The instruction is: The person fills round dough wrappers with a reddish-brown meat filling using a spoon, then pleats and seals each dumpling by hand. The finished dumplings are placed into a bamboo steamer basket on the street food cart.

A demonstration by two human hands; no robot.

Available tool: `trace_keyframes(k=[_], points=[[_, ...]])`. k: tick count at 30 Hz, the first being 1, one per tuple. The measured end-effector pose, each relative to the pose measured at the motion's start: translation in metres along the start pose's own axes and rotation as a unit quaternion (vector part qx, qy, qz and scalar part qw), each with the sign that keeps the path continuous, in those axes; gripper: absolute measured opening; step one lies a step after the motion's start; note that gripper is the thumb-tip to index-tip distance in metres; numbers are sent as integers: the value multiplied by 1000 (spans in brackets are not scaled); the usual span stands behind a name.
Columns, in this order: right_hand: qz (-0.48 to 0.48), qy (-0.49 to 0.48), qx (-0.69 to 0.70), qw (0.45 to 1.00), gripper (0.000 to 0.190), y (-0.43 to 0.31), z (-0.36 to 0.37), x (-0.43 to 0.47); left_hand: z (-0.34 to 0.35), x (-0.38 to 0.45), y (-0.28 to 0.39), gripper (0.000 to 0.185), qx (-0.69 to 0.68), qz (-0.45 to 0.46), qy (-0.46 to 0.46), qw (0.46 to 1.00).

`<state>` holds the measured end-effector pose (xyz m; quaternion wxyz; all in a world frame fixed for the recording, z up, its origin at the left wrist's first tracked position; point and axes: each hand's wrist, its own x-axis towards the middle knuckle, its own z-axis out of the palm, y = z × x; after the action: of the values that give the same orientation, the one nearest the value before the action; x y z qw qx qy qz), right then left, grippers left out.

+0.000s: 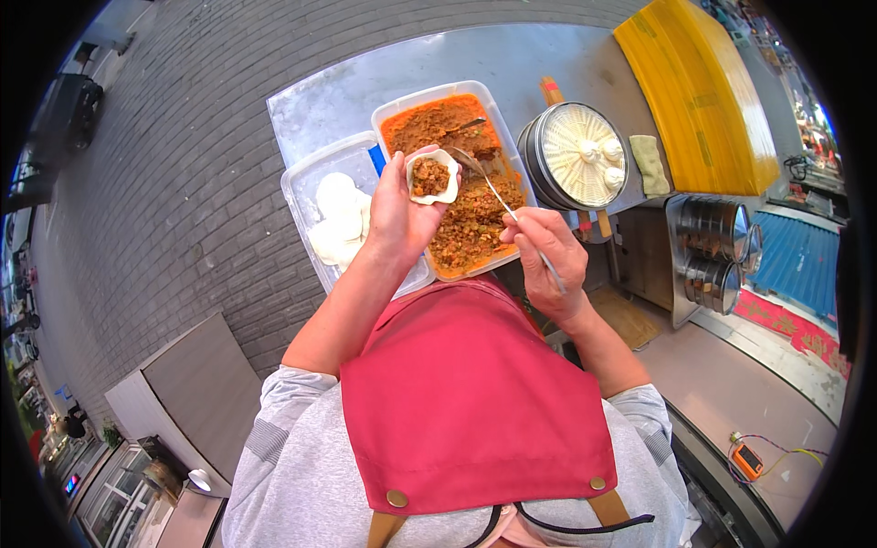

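Note:
Cupped in my left hand (397, 219) lies a round dough wrapper (449, 183) with a mound of chopped brown filling (429, 176) on it. My right hand (551, 253) grips the handle of a metal spoon (495, 192), its bowl beside the wrapper's right edge. Below both hands is a plastic tub (485, 88) holding a redder filling (431, 120) at the far end and a chunkier brown filling (473, 233) nearer me. A second spoon (471, 124) rests in the redder part. Left of it, a clear plastic box (299, 205) holds several pale dough wrappers (338, 222).
A round steamer (569, 157) with a woven liner and 3 buns (612, 150) stands right on the metal table (329, 96). Past it are a folded cloth (649, 164) and a yellow-wrapped box (699, 96). Stacked metal steamers (712, 253) sit lower right.

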<state>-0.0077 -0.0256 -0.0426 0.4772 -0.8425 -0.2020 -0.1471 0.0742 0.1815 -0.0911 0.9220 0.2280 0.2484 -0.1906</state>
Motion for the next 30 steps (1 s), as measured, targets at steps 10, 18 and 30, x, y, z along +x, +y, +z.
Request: trace_keyframes(k=[10,18,30], points=[[279,81,293,911,22,-13,28,-6,3,-8,-7,48,16,17,-69,997],[71,50,59,994,14,-20,-3,11,-5,-2,-7,47,37,-45,-18,998],[-197,-148,-151,957,36,12,2,-3,9,-3,8,51,-25,-116,-44,992]])
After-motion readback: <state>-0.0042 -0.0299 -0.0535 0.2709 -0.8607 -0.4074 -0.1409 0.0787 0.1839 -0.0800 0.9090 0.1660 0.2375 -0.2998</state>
